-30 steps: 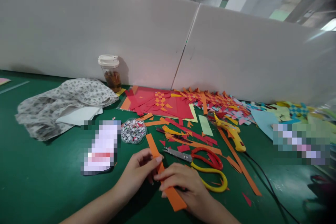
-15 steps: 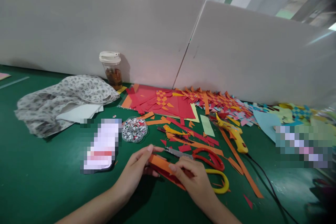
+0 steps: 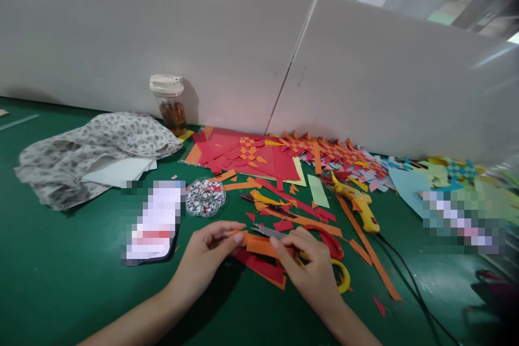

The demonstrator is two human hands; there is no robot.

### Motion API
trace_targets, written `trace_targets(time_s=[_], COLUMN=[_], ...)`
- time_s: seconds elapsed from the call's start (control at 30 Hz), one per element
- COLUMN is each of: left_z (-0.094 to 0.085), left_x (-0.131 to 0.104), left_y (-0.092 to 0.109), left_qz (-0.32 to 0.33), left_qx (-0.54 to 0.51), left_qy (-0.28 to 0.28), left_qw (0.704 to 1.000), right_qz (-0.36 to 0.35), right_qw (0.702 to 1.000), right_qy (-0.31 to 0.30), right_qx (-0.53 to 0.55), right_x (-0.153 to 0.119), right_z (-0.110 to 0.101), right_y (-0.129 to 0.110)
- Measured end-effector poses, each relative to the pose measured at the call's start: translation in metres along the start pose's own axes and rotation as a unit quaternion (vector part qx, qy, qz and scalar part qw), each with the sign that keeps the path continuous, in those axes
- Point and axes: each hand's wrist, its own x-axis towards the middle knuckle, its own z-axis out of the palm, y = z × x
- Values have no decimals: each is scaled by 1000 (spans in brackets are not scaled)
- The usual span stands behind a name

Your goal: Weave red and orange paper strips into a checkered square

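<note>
Evenly, two grips are holding one flat orange paper strip (image 3: 261, 247) above the smooth green bench (image 3: 68, 270): the left hand (image 3: 206, 251) is pinching one end, the right hand (image 3: 310, 259) the other, with red paper (image 3: 261, 266) showing beneath. One pair of metal scissors (image 3: 263, 231) is lying close behind, narrowing the room; two white panels (image 3: 162, 32) are bordering the bench's far edge.

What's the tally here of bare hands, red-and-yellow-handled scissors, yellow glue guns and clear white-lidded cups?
Bare left hand and bare right hand: 2
Red-and-yellow-handled scissors: 1
Yellow glue gun: 1
Clear white-lidded cup: 1
Total: 5
</note>
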Motion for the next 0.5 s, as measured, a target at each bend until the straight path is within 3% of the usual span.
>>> trace_targets(time_s=[0.2, 0.4, 0.5], left_z=[6, 8, 6], left_x=[-3, -6, -7], left_y=[-3, -6, -3], left_qz=[25, 58, 102], left_qx=[10, 72, 157], left_qy=[-36, -70, -51], left_qw=[999, 993, 981], right_qz=[-58, -96, -105], right_qw=[997, 993, 991], right_qy=[35, -73, -78], right_qx=[-30, 16, 21], right_x=[-1, -4, -4], right_z=[-2, 7, 8], right_y=[-6, -6, -5])
